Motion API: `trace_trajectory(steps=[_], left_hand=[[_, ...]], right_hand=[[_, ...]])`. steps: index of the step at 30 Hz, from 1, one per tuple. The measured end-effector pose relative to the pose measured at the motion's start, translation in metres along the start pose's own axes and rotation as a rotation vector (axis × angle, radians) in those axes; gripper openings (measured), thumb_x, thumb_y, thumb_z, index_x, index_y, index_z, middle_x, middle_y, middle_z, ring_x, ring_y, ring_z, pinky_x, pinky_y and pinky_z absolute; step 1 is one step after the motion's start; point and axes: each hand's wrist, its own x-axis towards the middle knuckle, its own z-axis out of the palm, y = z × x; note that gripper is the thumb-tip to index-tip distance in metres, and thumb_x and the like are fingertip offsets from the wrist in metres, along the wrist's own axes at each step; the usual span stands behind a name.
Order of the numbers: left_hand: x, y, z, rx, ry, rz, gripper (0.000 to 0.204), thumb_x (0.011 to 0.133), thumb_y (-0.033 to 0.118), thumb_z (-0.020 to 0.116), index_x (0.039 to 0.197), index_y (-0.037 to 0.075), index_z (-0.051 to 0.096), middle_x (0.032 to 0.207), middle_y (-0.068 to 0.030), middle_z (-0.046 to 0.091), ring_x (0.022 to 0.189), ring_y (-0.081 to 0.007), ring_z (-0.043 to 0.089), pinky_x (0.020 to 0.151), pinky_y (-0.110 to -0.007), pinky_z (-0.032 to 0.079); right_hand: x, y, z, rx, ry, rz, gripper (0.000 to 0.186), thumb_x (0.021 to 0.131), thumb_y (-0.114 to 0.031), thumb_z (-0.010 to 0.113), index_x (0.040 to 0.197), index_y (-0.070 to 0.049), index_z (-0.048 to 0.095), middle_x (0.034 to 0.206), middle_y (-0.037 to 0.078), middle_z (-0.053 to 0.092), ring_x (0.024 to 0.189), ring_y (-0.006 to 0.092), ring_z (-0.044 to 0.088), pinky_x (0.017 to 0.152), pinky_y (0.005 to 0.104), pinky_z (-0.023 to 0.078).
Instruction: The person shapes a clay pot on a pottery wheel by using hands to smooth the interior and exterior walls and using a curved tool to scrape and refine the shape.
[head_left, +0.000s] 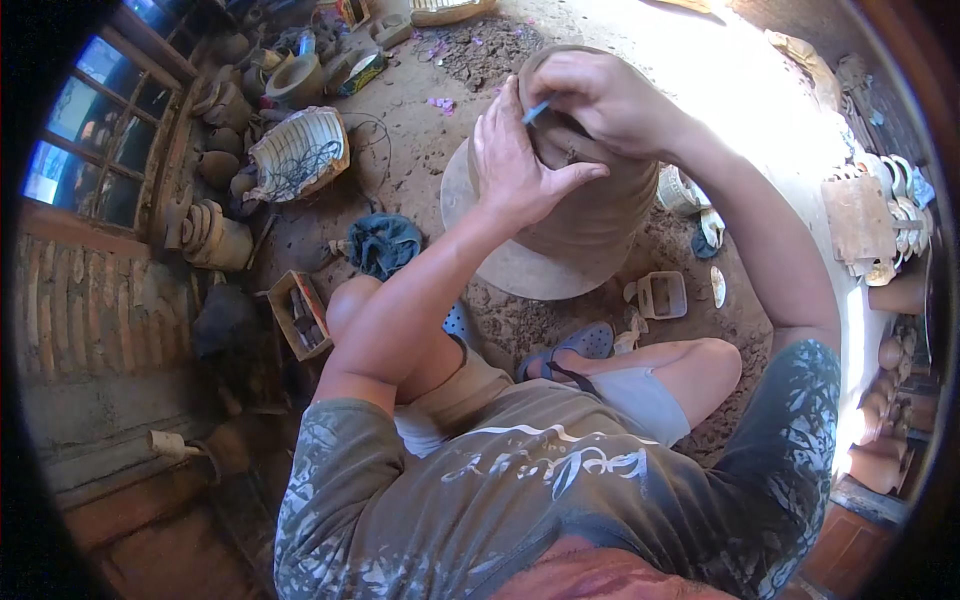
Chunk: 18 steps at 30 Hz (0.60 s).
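A tall brown clay pot [592, 212] with ridged walls stands on a round wheel plate [535, 278] in front of me. My left hand [515, 165] lies against the left of its upper rim, fingers stretched upward and thumb spread across the near side. Over the pot's top, my right hand [598, 95] is bent with the fingers closed on a thin light-blue tool [536, 111]. The tool's exposed end points down and left toward my left fingers. Its other end is hidden in my right hand, so its exact kind cannot be made out.
Left of the wheel are a basket [300, 155] with dark cord, a dark blue cloth [385, 245] and a box of tools [300, 315]. A small plastic tub [662, 295] sits near my right foot. Clay pots [295, 80] crowd the far left; loose clay [480, 55] lies beyond.
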Motion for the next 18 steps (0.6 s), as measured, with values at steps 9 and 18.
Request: trace_trajectory(steps=[9,18], left_hand=[[0.013,-0.022,-0.008,-0.182,-0.111,0.031,0.15,0.061,0.08,0.086,0.161,-0.01,0.021,0.151,-0.0315,0.047,0.14,-0.0476,0.046,0.12,-0.057,0.032],[-0.008,0.016,-0.017,0.031,-0.097,-0.071,0.155,0.067,0.075,0.089,0.162,-0.015,0.005,0.161,-0.033,0.035,0.151,-0.047,0.032,0.126,-0.053,0.027]], right_hand=[[-0.047,-0.013,-0.048,0.481,0.017,0.426,0.022,0.091,0.005,0.061,0.111,0.001,0.07,0.102,0.004,0.072,0.103,0.0155,0.07,0.091,0.031,0.056],[0.001,0.025,0.005,-0.059,0.261,0.569,0.031,0.091,-0.019,0.073,0.115,0.0,0.075,0.095,0.022,0.076,0.09,0.0276,0.077,0.083,0.039,0.059]])
